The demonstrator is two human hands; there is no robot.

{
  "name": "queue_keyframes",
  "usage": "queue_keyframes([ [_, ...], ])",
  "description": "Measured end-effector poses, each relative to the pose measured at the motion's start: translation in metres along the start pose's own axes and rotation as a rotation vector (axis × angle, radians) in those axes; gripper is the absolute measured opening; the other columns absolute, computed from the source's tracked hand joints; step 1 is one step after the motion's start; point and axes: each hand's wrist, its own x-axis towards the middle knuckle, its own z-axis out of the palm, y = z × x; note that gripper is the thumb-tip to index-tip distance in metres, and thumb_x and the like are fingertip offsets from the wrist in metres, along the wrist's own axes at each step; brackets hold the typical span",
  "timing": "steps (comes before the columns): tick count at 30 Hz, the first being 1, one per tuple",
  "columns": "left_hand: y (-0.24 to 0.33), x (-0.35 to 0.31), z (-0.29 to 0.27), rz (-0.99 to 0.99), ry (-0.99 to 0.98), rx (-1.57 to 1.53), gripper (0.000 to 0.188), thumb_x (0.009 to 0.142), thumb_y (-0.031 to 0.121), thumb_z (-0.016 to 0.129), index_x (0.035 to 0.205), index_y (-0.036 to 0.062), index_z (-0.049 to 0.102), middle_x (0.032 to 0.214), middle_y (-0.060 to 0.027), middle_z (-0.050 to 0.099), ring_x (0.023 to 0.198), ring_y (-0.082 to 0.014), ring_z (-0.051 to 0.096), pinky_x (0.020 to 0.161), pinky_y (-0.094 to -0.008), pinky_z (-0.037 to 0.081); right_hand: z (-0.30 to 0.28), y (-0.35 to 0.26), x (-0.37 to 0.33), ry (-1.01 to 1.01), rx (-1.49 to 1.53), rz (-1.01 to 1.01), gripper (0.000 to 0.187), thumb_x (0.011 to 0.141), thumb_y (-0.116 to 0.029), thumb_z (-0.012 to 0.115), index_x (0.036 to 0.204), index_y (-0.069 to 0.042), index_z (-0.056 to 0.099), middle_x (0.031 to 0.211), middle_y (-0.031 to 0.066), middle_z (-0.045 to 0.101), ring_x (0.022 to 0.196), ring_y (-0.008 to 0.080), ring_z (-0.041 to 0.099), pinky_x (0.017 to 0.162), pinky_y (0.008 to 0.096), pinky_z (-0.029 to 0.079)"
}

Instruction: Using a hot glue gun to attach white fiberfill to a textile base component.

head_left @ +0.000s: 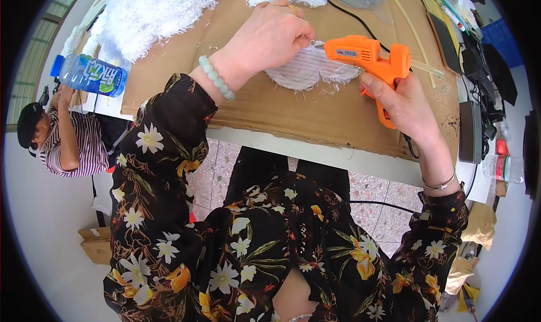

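My right hand point(404, 105) is wrapped round the handle of an orange hot glue gun point(369, 54), a clear glue stick jutting from its back. The gun's nozzle points left, at the upper edge of a white ribbed fabric piece point(301, 71) with frayed edges. That piece lies on a brown cardboard sheet point(248, 108). At the same upper edge my left hand point(273, 32) has its fingertips pinched together on the fabric, close to the nozzle. The exact spot between the fingertips is partly hidden.
Shaggy white fabric point(152, 18) is heaped at the far left. A blue-labelled bottle point(93, 75) lies by the left table edge, with a person point(70, 130) in stripes beyond. A black cable point(360, 20) crosses the cardboard. Phone point(444, 40), black box point(470, 131) and clutter line the right side.
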Motion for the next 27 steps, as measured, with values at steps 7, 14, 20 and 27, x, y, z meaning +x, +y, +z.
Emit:
queue_keyframes([
  [7,0.001,-0.001,0.000,-0.022,-0.046,0.017,0.014,0.079,0.012,0.064,0.089,0.0114,0.073,0.089,-0.0038,0.068,0.100,-0.0258,0.059,0.090,-0.0436,0.045,-0.001,0.000,0.002,0.000,-0.074,0.022,0.035,0.094,-0.033,0.063,0.105,0.000,0.059,0.083,0.0016,0.061,0.075,0.0095,0.056,0.070,0.0259,0.048],
  [14,0.001,0.000,0.001,-0.008,-0.048,0.021,0.015,0.080,0.012,0.064,0.091,0.0123,0.074,0.091,-0.0033,0.067,0.101,-0.0262,0.057,0.090,-0.0434,0.045,-0.002,-0.001,0.001,-0.002,-0.066,0.046,0.035,0.094,-0.034,0.064,0.102,0.000,0.059,0.081,0.0008,0.060,0.074,0.0096,0.056,0.068,0.0257,0.047],
  [20,0.000,0.001,0.006,0.023,-0.064,0.026,0.020,0.081,0.010,0.062,0.096,0.0138,0.075,0.094,-0.0029,0.067,0.102,-0.0258,0.057,0.089,-0.0441,0.045,-0.004,-0.007,-0.001,-0.012,-0.117,0.033,0.034,0.094,-0.036,0.062,0.098,-0.002,0.059,0.078,0.0006,0.059,0.072,0.0091,0.055,0.065,0.0260,0.045],
  [27,0.000,0.002,0.011,0.044,-0.044,0.009,0.024,0.080,0.007,0.058,0.095,0.0160,0.075,0.092,-0.0010,0.067,0.100,-0.0249,0.056,0.089,-0.0435,0.044,-0.008,-0.007,-0.006,0.037,-0.132,0.019,0.032,0.095,-0.033,0.059,0.096,-0.002,0.058,0.077,0.0006,0.057,0.072,0.0089,0.053,0.064,0.0260,0.043],
])
